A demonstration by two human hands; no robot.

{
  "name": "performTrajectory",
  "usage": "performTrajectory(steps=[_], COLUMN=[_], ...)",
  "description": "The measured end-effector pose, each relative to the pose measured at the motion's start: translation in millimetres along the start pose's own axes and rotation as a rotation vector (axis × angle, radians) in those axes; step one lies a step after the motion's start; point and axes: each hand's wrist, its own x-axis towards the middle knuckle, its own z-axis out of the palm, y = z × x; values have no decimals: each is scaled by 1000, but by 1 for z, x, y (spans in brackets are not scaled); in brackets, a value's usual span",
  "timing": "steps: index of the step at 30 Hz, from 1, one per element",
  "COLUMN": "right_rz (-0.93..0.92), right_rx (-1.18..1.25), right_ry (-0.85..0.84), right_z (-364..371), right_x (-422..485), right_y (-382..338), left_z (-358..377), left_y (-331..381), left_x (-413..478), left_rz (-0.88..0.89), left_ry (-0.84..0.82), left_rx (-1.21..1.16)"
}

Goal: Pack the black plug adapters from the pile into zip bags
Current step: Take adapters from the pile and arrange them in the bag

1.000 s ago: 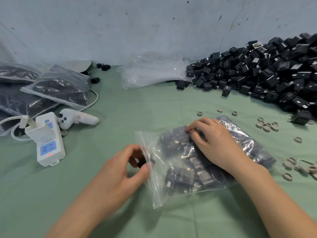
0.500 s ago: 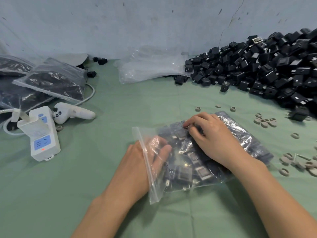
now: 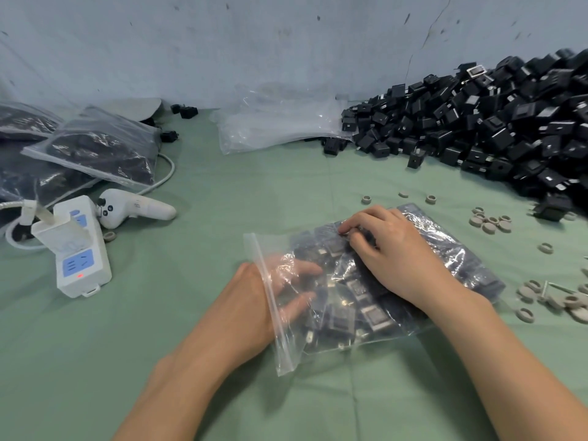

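Both hands are on the zip bag (image 3: 461, 265) just in front of me. My left hand (image 3: 251, 300) has its fingers (image 3: 302, 269) straight, slid in through the bag's open mouth (image 3: 270, 307) among the adapters (image 3: 372, 316) already inside. My right hand (image 3: 401, 259) lies on top with fingers bent; whether it pinches the plastic I cannot tell. The bag's length runs left to right, mouth toward the left hand. The pile (image 3: 496, 132) sits far right, nearer the right hand, so I judge that hand should fetch more. Empty bags (image 3: 280, 125) lie beyond, by the wall.
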Motion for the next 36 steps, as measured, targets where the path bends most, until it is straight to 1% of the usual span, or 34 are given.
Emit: performTrajectory(steps=[4,7,8,9,10,11,12,13,15,18,20,21,24,27,30,33,36], right_rz=[-3,-1,-2,-3,-3,-3,-4,-5,-4,-6,-8,-8,-9,-9,-10,-13,-15], right_rx=[-3,-10,-10,-10,-11,-12,-13,-11,-6,-8,-7,-5,-2,0,9,13,12], right_ry=[-5,-6,-7,-7,-8,-10,-11,-10,-6,-8,-8,-7,-5,-6,7,10,8], right_z=[0,-1,-1,-1,-1,-1,-1,0,0,0,0,0,0,1,1,1,1], right_x=[0,1,1,1,1,1,1,1,1,1,1,2,1,0,1,2,2], right_y=[0,0,0,0,0,0,0,1,1,1,1,1,1,1,1,1,2], left_z=[-1,-2,1,4,9,12,14,9,-1,-14,-15,-13,-7,-9,-10,-9,-5], left_y=[-1,13,18,19,16,18,17,19,16,9,7,6,4,8,5,3,7], left_x=[-3,3,4,0,-2,1,2,3,6,-9,-18,-19,-20,-20,-22,-25,-22], left_rz=[-47,-124,-127,-46,-58,-105,-86,-169,-236,-139,-148,-143,-131,-106,-118,-68,-80], left_ry=[27,-2,-6,-4,44,52,2,-8,-18,-118,-213,-232,-230,-168,-91,-43,13], left_rx=[14,7,7,36,29,-25,-174,-306,-395,-462,-526,-508,-283,-293,-240,-154,-146])
